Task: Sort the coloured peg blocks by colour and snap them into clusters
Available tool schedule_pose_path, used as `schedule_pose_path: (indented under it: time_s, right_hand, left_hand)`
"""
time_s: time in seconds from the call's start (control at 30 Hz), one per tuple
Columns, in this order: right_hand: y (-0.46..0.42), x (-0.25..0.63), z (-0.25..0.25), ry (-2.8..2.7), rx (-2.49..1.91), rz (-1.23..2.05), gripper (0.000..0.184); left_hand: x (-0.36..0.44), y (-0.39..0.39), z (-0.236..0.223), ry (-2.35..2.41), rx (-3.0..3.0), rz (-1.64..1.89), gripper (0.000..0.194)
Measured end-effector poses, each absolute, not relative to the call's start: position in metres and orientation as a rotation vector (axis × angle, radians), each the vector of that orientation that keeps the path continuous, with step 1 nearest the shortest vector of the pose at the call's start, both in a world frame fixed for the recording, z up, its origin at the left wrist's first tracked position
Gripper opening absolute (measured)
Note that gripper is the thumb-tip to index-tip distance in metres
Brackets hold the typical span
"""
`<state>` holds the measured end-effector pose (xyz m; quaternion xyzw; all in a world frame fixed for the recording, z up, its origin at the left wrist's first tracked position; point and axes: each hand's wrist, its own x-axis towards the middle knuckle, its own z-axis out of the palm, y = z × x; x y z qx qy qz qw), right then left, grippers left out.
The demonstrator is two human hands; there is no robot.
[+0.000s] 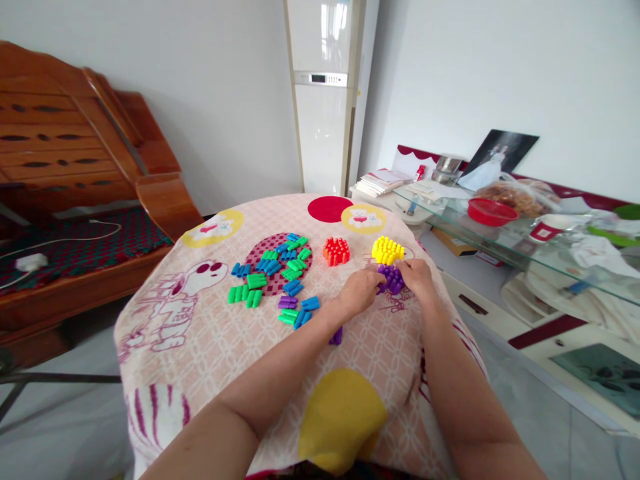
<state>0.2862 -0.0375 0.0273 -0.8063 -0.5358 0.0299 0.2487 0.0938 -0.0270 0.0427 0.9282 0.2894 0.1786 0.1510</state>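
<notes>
A cluster of purple plastic pieces (391,280) stands near the table's right side, with knobbed tops packed together. My left hand (361,291) presses on its left edge with closed fingers. On the opposite edge, my right hand (418,276) has its fingers closed against the same cluster. Just behind it is a group of yellow pieces (387,250), and further left stands a group of red pieces (336,251). Green pieces (239,294) and blue pieces (310,303) lie scattered on the left. Another purple piece (336,336) is partly hidden by my left forearm.
A patterned cloth (210,333) covers the round table. To the right, a glass-topped cabinet (480,243) holds a red bowl (493,211), papers and a photo. A wooden bench (65,160) stands left; a tall white air conditioner (323,133) is behind.
</notes>
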Motion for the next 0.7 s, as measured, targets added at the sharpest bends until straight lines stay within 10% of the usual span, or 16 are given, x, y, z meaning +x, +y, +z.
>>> schedule_pose_path:
  time_s: [0.7]
  right_hand:
    - [-0.041, 0.283, 0.034, -1.479, -2.252, 0.125, 0.041]
  left_hand:
    - [0.087, -0.026, 0.05, 0.752, 2.693, 0.701, 0.019]
